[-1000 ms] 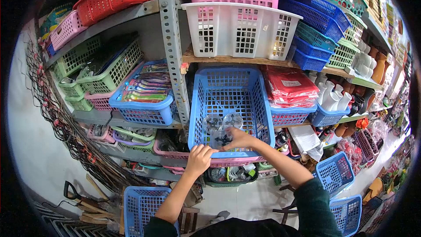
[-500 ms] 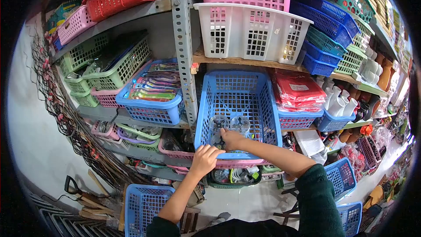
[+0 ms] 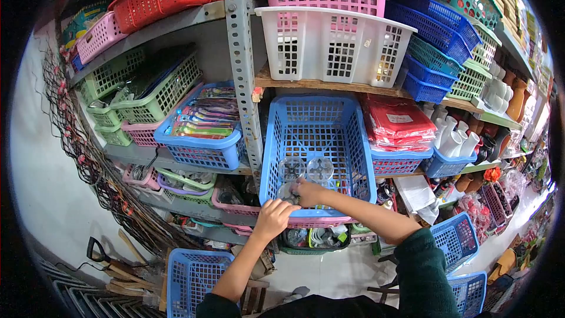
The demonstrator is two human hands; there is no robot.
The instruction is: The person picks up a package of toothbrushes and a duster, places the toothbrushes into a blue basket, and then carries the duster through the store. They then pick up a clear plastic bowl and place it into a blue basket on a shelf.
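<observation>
A blue plastic basket (image 3: 364, 141) sits on the shelf in front of me, its near end at the shelf's front. My left hand (image 3: 274, 219) is closed over its front rim near the left corner. Inside the basket, two clear round dish-like items (image 3: 320, 169) lie side by side on the lattice bottom. My right hand (image 3: 309, 193) reaches in over the front rim, fingers closed at the edge of another clear round item (image 3: 286, 192) in the front left corner. Small colourful pieces lie partly hidden under my right forearm.
A perforated metal post (image 3: 240, 65) stands left of the basket. A white basket (image 3: 335, 44) rests on the wooden shelf above. To the right are red packets (image 3: 393, 119); to the left, a basket of toothbrushes (image 3: 203, 150). Another blue basket (image 3: 194, 280) stands below left.
My right hand has moved slightly toward the basket's front, at the third clear round item. My left hand stays on the rim. The view has shifted a little.
</observation>
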